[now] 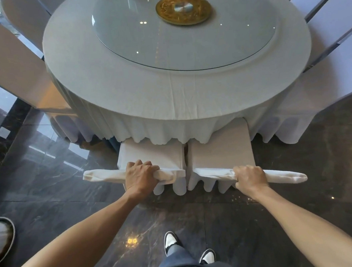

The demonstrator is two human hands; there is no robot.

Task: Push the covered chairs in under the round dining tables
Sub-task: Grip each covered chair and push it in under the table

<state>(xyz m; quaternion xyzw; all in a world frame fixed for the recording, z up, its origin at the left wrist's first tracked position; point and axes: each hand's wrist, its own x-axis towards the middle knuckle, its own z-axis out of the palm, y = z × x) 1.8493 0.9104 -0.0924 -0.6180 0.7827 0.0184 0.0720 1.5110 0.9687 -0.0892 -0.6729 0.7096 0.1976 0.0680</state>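
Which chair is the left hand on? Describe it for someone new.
Start at the round table with the glass turntable. Two covered chairs stand side by side at its near edge, seats partly under the cloth. The left hand grips the top of the left chair, which sticks out further than its neighbour.

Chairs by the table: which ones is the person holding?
The two covered chairs side by side nearest the person: left hand grips one backrest top, right hand the other. The other chairs stand untouched around the round table.
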